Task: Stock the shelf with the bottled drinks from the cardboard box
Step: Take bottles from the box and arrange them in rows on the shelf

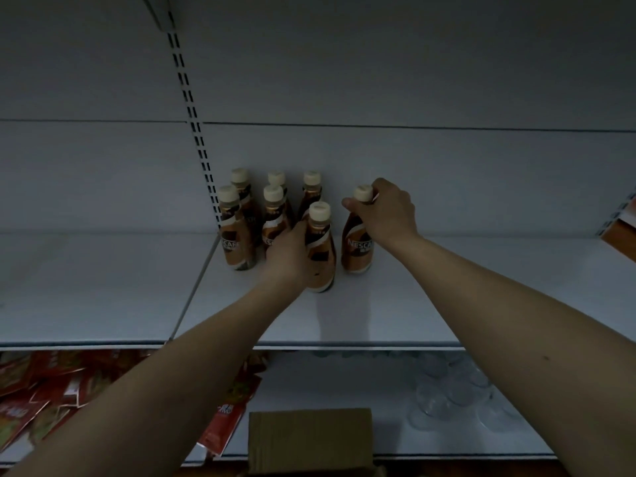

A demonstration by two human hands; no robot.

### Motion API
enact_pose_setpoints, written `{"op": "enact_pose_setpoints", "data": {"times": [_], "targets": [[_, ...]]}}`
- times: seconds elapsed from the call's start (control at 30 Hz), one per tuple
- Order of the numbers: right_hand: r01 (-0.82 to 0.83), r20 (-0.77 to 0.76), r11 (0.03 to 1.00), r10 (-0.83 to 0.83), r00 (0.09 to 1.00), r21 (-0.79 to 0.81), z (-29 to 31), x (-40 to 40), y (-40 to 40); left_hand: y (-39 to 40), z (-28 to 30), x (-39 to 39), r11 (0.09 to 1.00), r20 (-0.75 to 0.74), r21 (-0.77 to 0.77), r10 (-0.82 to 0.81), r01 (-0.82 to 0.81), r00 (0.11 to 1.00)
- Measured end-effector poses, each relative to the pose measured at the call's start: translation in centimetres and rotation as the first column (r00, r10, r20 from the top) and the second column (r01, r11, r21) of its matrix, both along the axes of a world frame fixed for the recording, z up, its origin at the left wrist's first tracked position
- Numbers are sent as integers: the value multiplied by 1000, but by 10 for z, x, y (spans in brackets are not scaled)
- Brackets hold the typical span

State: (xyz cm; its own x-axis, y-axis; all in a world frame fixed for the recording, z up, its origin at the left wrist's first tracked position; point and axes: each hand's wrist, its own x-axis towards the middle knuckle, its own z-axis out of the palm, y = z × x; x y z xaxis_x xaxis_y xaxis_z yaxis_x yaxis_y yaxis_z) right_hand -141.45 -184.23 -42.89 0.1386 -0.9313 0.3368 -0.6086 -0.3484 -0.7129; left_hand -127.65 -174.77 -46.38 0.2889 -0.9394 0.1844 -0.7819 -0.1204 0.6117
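Observation:
Several brown coffee bottles with cream caps stand grouped (237, 222) at the back left of a white shelf (395, 304). My left hand (287, 254) is wrapped around the body of the front bottle (321, 249), which stands upright on the shelf. My right hand (385, 210) grips the neck of another bottle (358, 249) just to the right, also upright on the shelf. The cardboard box (309, 438) sits below, at the bottom centre, its contents hidden.
A slotted upright (194, 132) runs up the back panel left of the bottles. The lower shelf holds red packets (51, 390) on the left and clear plastic cups (454, 390) on the right. An orange carton (623, 232) pokes in at the right edge.

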Motion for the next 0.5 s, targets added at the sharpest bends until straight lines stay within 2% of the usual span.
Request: {"op": "enact_pose_setpoints", "data": {"times": [0.5], "targets": [[-8,-71,999,11,997,53,-11,27,-42,-26,-1,-4,993,77,14,119,-121,990]]}}
